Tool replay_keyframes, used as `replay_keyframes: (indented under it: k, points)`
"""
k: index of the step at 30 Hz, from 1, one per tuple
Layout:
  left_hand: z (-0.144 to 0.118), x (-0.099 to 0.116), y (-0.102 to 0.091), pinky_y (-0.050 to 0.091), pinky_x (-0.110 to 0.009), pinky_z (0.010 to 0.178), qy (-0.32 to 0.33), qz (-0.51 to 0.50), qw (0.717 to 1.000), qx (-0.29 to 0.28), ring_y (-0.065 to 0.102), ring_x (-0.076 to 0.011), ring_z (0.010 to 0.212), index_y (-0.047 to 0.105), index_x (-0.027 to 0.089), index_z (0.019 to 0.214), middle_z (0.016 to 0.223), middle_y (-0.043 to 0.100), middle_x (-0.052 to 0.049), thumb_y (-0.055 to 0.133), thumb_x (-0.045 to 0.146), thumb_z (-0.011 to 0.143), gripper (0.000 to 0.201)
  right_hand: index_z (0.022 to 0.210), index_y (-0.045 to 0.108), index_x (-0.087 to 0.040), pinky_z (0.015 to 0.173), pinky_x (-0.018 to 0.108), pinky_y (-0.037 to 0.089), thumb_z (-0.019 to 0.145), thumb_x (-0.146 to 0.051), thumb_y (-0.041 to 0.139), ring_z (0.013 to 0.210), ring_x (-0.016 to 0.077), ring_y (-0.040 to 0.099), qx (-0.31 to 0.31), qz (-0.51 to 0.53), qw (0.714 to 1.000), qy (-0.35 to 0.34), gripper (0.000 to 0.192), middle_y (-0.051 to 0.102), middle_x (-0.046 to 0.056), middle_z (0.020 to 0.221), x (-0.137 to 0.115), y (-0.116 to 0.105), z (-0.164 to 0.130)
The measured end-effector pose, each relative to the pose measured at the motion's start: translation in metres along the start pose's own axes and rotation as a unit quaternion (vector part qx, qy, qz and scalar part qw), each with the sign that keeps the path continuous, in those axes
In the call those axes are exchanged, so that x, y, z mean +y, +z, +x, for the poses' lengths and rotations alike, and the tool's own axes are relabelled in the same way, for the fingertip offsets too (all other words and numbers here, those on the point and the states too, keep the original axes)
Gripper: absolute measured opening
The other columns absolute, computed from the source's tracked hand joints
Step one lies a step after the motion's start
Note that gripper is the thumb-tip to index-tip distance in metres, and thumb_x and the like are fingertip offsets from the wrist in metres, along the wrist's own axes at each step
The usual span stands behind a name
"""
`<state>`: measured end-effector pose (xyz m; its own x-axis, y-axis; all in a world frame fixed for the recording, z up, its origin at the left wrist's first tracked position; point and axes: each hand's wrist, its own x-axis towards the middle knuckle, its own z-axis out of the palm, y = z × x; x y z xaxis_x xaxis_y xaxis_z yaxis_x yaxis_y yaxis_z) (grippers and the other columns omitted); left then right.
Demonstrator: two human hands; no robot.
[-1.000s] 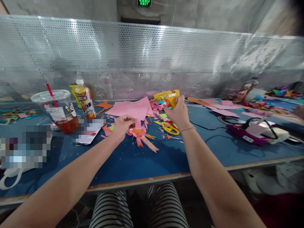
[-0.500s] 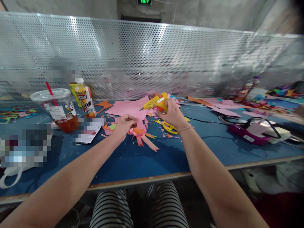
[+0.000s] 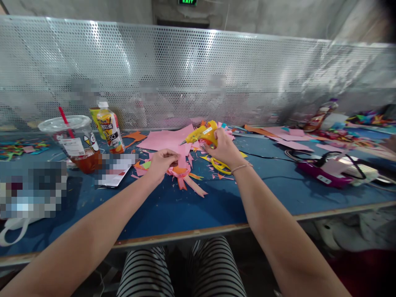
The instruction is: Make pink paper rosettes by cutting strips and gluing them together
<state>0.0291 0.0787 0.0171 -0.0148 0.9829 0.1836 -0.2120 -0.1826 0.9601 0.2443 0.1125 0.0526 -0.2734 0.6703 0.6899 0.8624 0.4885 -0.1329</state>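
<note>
Yellow glue gun (image 3: pixel 200 134), gripped by right hand (image 3: pixel 225 147), has swung toward left hand (image 3: pixel 163 163) (pinched shut, contents unclear); looks ready near paper rosette (image 3: pixel 180 170).

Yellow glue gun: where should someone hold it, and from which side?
Probably best by the back end of the yellow glue gun, from the right, where the right hand holds it: its narrow nozzle points left, away from that hand.
</note>
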Motion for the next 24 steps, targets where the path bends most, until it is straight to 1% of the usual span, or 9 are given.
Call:
replay_keyframes:
  k: [6, 10, 19, 24]
  points:
    - [-0.0014, 0.0011, 0.0022, 0.042, -0.023, 0.053, -0.003, -0.004, 1.000, -0.009, 0.052, -0.0081, 0.050, 0.060, 0.013, 0.061, 0.054, 0.057, 0.002, 0.074, 0.023, 0.051, 0.020, 0.083, 0.037, -0.021, 0.067, 0.037, 0.045, 0.075, -0.031, 0.053, 0.079, 0.0209, 0.049, 0.028, 0.017, 0.999, -0.020, 0.021, 0.043, 0.005, 0.081, 0.0053, 0.0039, 0.0007]
    - [-0.0010, 0.0005, 0.0012, 0.041, -0.022, 0.052, -0.004, -0.007, 1.000, -0.014, 0.051, -0.0073, 0.049, 0.060, 0.013, 0.062, 0.054, 0.056, 0.002, 0.074, 0.023, 0.051, 0.020, 0.082, 0.035, -0.021, 0.064, 0.037, 0.045, 0.075, -0.030, 0.054, 0.075, 0.0203, 0.049, 0.045, 0.023, 0.998, -0.034, 0.022, 0.042, 0.004, 0.078, 0.0058, 0.0041, 0.0006]
    - [0.0001, -0.0017, -0.0009, 0.041, -0.022, 0.051, -0.005, -0.013, 1.000, -0.010, 0.051, -0.0072, 0.049, 0.060, 0.013, 0.063, 0.055, 0.058, 0.002, 0.074, 0.023, 0.051, 0.021, 0.082, 0.033, -0.022, 0.063, 0.035, 0.043, 0.074, -0.032, 0.054, 0.071, 0.0190, 0.048, 0.046, 0.029, 0.998, -0.022, 0.025, 0.042, 0.003, 0.077, 0.0066, 0.0018, -0.0003]
    - [0.0003, -0.0007, -0.0008, 0.042, -0.022, 0.053, -0.004, -0.018, 1.000, -0.008, 0.052, -0.0073, 0.049, 0.060, 0.013, 0.063, 0.056, 0.058, 0.002, 0.074, 0.023, 0.051, 0.020, 0.080, 0.030, -0.022, 0.061, 0.033, 0.041, 0.074, -0.032, 0.054, 0.070, 0.0180, 0.047, 0.051, 0.032, 0.998, -0.029, 0.027, 0.042, 0.002, 0.076, 0.0065, 0.0015, -0.0005]
